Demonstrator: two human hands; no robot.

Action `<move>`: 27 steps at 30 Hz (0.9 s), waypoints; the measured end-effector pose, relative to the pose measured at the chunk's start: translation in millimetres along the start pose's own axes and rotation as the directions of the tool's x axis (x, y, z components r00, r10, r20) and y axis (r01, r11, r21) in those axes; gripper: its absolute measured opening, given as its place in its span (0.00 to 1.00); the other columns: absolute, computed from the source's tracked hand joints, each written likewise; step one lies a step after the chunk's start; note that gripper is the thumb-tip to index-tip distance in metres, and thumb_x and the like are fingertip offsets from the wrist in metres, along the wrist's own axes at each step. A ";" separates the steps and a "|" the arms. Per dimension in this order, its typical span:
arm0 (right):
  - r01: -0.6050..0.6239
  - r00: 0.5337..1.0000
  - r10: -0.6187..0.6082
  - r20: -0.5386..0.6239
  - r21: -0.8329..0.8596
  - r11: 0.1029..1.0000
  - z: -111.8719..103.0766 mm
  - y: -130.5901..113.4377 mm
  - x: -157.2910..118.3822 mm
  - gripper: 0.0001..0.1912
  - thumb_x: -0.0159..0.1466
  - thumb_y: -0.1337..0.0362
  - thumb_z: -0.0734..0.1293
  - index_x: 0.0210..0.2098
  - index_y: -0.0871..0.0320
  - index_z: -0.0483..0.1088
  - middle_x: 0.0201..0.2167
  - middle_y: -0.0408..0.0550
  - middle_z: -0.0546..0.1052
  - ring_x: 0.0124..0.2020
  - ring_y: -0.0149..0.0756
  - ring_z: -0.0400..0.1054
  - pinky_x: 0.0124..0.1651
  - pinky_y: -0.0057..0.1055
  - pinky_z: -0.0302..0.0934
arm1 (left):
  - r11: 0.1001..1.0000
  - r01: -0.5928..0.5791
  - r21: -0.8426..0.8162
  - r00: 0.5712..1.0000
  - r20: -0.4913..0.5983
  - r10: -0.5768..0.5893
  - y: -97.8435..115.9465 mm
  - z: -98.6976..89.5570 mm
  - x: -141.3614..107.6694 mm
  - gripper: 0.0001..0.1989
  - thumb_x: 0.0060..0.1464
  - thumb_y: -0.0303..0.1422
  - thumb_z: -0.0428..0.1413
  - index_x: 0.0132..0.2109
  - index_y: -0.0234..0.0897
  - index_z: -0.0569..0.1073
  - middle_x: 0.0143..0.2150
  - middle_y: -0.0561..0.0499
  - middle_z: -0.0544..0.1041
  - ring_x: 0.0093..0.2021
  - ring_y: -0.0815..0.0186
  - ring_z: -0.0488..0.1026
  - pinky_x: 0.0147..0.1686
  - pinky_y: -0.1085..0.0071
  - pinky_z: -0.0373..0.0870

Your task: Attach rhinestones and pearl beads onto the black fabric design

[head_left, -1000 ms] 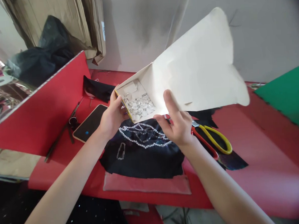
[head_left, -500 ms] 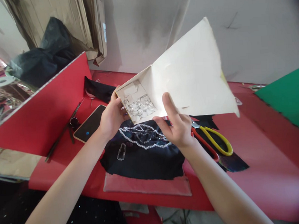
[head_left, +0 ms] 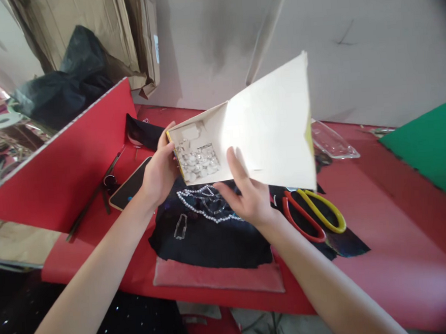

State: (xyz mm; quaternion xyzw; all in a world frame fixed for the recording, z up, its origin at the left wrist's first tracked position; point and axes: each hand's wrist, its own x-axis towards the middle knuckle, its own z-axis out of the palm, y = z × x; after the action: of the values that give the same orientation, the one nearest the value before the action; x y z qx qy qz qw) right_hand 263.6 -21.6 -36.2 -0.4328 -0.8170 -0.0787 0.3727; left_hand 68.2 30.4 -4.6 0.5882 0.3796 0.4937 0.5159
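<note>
My left hand grips the left end of an open white cardboard box above the table. White pearl-like beads lie in the box's left part, and its big lid stands open to the right. Against the box's near side and lid rests my right hand, thumb and fingers apart, partly supporting it. Below lies a black cloth with a loop of pearl string and a small clear outline piece on it. The cloth rests on a pink pad.
Scissors with red and yellow handles lie right of the cloth. A clear plastic tray sits behind them. At left are a phone and an upright red board; a green board is at far right.
The box has shifted left and its lid has tilted lower and leftward, uncovering the clear tray. Both my hands have moved slightly left with it.
</note>
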 end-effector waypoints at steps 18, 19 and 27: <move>-0.362 0.899 0.137 0.415 0.530 0.767 7.5 -62.3 -4.0 0.45 0.66 0.64 0.59 0.70 0.50 0.21 0.71 0.45 0.41 0.61 0.49 0.63 0.62 0.53 0.62 | 0.991 -0.030 0.127 0.999 -0.042 0.035 6.0 -35.7 7.5 0.29 0.56 0.41 0.54 0.64 0.45 0.62 0.63 0.48 0.68 0.64 0.49 0.63 0.58 0.52 0.66; -0.354 0.902 0.135 0.409 0.528 0.772 8.2 -61.7 -4.0 0.45 0.66 0.64 0.59 0.70 0.50 0.21 0.72 0.44 0.40 0.61 0.48 0.63 0.62 0.52 0.62 | 0.991 -0.032 0.131 0.998 -0.043 0.038 5.3 -35.3 7.8 0.29 0.56 0.41 0.54 0.64 0.45 0.61 0.63 0.48 0.69 0.64 0.49 0.63 0.58 0.52 0.67; -0.299 0.920 0.091 0.381 0.535 0.790 12.0 -58.8 -6.4 0.46 0.66 0.66 0.59 0.70 0.50 0.21 0.72 0.41 0.38 0.68 0.48 0.51 0.65 0.51 0.59 | 0.995 -0.023 0.093 0.997 -0.069 0.029 7.5 -31.8 7.1 0.29 0.54 0.40 0.55 0.63 0.45 0.63 0.58 0.47 0.74 0.61 0.50 0.66 0.57 0.52 0.67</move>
State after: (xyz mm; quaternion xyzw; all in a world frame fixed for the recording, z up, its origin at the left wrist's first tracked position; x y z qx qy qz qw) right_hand 214.3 -56.3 -37.7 -0.3874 -0.8026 0.2901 0.3488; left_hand 38.4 43.2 3.4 0.5986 0.4122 0.5028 0.4680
